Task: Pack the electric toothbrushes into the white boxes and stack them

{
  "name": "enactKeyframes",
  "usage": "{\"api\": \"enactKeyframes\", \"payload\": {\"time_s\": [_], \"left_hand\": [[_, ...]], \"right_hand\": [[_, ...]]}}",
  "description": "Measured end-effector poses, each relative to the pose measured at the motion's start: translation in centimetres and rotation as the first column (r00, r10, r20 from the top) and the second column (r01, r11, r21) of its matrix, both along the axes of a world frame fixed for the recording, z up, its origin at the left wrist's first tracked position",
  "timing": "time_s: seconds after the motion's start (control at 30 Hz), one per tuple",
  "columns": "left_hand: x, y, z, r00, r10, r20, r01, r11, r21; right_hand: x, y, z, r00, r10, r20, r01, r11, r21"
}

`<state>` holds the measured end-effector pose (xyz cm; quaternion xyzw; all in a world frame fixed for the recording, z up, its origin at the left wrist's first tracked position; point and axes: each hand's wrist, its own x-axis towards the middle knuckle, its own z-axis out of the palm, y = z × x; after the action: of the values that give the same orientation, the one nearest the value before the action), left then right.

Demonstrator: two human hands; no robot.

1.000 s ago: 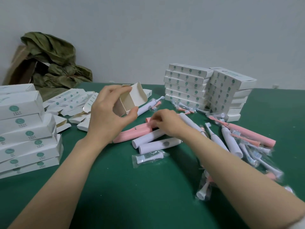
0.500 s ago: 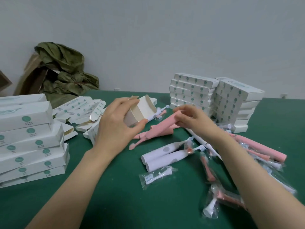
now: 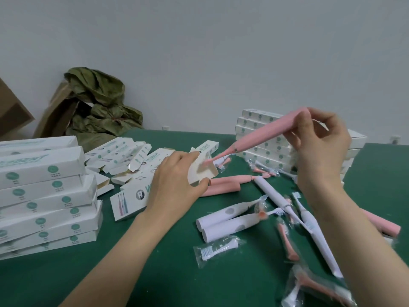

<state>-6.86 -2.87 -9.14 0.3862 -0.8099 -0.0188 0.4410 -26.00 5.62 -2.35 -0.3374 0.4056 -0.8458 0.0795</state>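
Green table [image 3: 168,273]: left hand [image 3: 174,187] grips an open white box [image 3: 202,170]; right hand [image 3: 321,142] pinches a pink toothbrush [image 3: 261,138], tip at the box mouth.

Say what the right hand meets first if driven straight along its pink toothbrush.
Likely the open white box in the left hand: the pink toothbrush in the right hand points at its mouth; depth unclear.

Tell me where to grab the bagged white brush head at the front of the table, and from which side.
Pinch the bagged white brush head across its stem, mid-length, coming from above and the near side. It lies flat on the green table, long axis left to right; white handles crowd its far side.
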Motion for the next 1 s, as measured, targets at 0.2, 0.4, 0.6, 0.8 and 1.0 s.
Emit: {"api": "enactKeyframes", "payload": {"time_s": [0.2, 0.4, 0.6, 0.8, 1.0], "left_hand": [[-0.2, 1.3, 0.8, 0.991, -0.091, -0.097, 0.088, 0.996, -0.034], [0.0, 1.5, 1.2, 0.988, -0.141, -0.062, 0.141, 0.990, 0.005], [-0.3, 0.8, 1.7, 0.988, -0.096, -0.122, 0.096, 0.995, -0.006], [-0.2, -1.0, 2.3, 0.989, -0.052, -0.137, 0.050, 0.999, -0.018], [-0.5, -0.8, 0.9, 0.991, -0.085, -0.106, 0.084, 0.996, -0.022]], "right_hand": [[4.4, -0.3, -1.7, 0.954, -0.067, -0.294, 0.052, 0.997, -0.059], [6.6, -1.4, -3.6, 0.848, -0.003, -0.531, 0.044, 0.997, 0.066], [4.4, -1.7, -3.7, 0.749, 0.229, -0.621, -0.018, 0.945, 0.326], [-6.5, -5.7, -2.7, 0.911, -0.012, -0.412, 0.279, 0.753, 0.595], [-10.8, -10.1, -8.3, 0.594, 0.455, -0.663, 0.555, 0.365, 0.747]]}}
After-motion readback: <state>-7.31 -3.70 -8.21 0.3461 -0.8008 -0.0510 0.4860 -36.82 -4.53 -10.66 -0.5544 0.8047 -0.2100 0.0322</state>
